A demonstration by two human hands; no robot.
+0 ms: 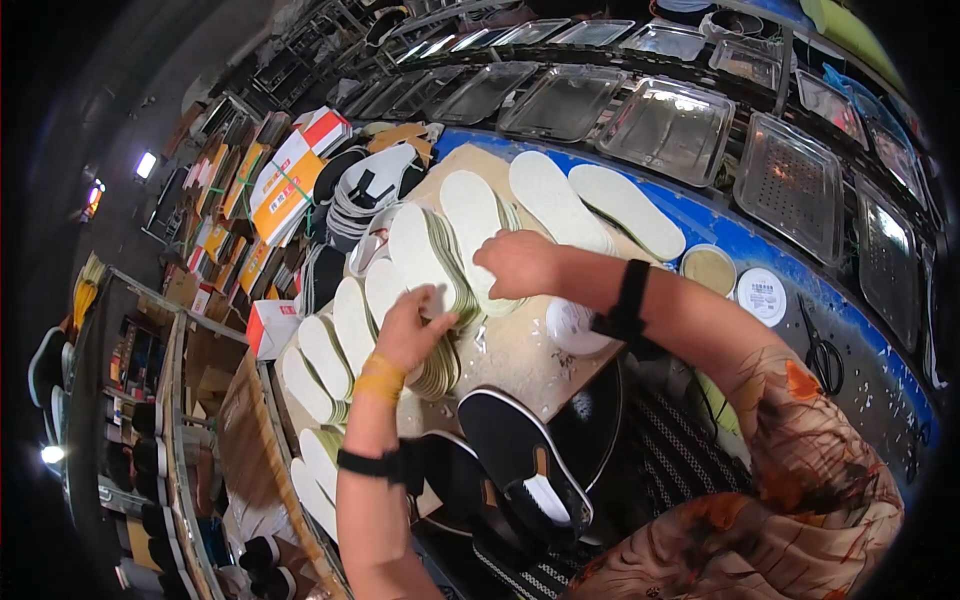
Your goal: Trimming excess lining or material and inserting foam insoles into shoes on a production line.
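Note:
Several stacks of white insoles with pale green undersides stand on a tan board (pixel 470 160). My right hand (pixel 520 265) has its fingers curled at the lower part of one white insole (pixel 468 205) on a stack. At the heel end of the neighbouring insole stack (pixel 425 245), my left hand (pixel 405 335) is held with thumb and forefinger apart; it touches or nearly touches the stack. Nearer to me are a black slip-on shoe (pixel 515 445) with a white edge and a second black shoe (pixel 455 470), partly behind my left wrist.
A white round lid (pixel 575 328) lies right of the stacks. Beyond it are an open tub (pixel 708 268), a white-lidded tub (pixel 762 296) and black scissors (pixel 822 350). Metal trays (pixel 668 128) line the rack behind. Shoe boxes (pixel 285 185) and grey shoe parts (pixel 365 190) are at left.

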